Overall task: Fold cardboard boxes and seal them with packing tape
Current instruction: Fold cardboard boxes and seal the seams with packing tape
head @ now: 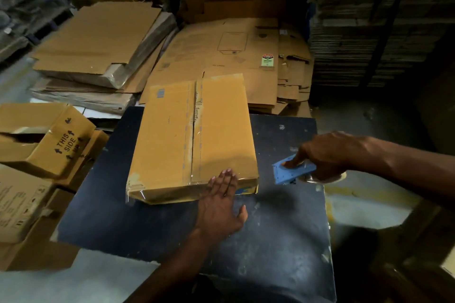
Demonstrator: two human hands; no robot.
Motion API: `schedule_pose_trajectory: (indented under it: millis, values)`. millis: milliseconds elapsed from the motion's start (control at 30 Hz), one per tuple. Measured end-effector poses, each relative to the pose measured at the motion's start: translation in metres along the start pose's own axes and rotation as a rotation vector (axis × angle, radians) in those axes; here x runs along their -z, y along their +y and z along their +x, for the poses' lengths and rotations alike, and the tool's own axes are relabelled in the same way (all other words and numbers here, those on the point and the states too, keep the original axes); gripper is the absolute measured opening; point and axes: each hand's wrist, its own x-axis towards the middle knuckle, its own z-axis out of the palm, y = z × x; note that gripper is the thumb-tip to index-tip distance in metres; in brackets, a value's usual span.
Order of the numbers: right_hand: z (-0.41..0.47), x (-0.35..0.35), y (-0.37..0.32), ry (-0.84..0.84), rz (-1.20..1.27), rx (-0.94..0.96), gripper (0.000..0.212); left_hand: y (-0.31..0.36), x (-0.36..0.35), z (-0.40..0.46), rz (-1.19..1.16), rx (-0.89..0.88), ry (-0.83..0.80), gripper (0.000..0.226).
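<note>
One flat, taped cardboard box [194, 138] lies on my dark counter [283, 229]. My left hand [220, 206] presses its near edge, fingers straight. My right hand [327, 155] grips a blue tape dispenser [291, 170] just beside the box.

1. Bare dark table [283, 229] near and right of the flat box [192, 135]: open room for a hand.
2. Left hand [221, 202] flat against the box's near edge, blocking that side.
3. Right hand [330, 155] with the blue tape dispenser [293, 170] just right of the box, narrowing the gap there.
4. Left edge hemmed by stacked cartons [46, 142].
5. Far side closed by flattened cardboard sheets [229, 51]; tall stacks [369, 32] far right, possibly reaching the floor.
</note>
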Motion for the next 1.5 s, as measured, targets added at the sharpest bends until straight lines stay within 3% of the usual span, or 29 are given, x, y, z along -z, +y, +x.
schedule_pose_trajectory:
  millis: [233,433,567,633,733,867,1000,1067,1167,1267,1367,1433,1500]
  values:
    - [-0.001,-0.028,0.020,0.070,0.002,-0.024,0.060,0.004,0.004,0.001,0.034,0.012,-0.030,0.098]
    - [0.032,-0.062,0.009,0.066,0.148,-0.014,0.060,0.006,0.013,0.002,0.131,-0.028,-0.017,0.098]
    - [0.049,-0.075,0.004,0.111,0.229,0.020,0.054,0.019,0.038,0.015,0.162,-0.014,-0.105,0.096]
    - [0.055,-0.077,0.004,0.141,0.237,0.050,0.051,0.019,0.054,0.028,0.186,-0.086,-0.055,0.083]
    - [0.060,-0.079,0.002,0.163,0.301,0.076,0.043,0.006,0.056,0.054,0.173,-0.337,-0.020,0.069]
    - [0.077,-0.080,0.001,0.176,0.378,0.005,0.038,0.002,0.055,0.093,0.277,-0.549,-0.135,0.064]
    - [0.101,-0.098,-0.003,0.051,0.235,-0.131,0.043,-0.002,0.054,0.110,0.281,-0.684,-0.186,0.058]
    - [0.100,-0.122,0.006,0.002,0.286,-0.157,0.043,0.001,0.057,0.116,0.291,-0.698,-0.191,0.057]
    - [0.088,-0.153,0.031,0.001,0.612,-0.072,0.035,0.005,0.056,0.122,0.336,-0.709,-0.214,0.062]
    - [0.095,-0.169,0.043,-0.116,0.644,0.027,0.055,0.011,0.052,0.130,0.352,-0.704,-0.275,0.067]
    - [0.100,-0.181,0.045,-0.119,0.660,0.027,0.051,0.024,0.051,0.147,0.407,-0.682,-0.419,0.088]
    - [0.099,-0.187,0.047,-0.070,0.723,-0.042,0.046,0.027,0.049,0.159,0.290,-0.631,-0.509,0.095]
    - [0.102,-0.195,0.049,-0.037,0.773,-0.097,0.043,0.022,0.049,0.167,0.061,-0.520,-0.437,0.086]
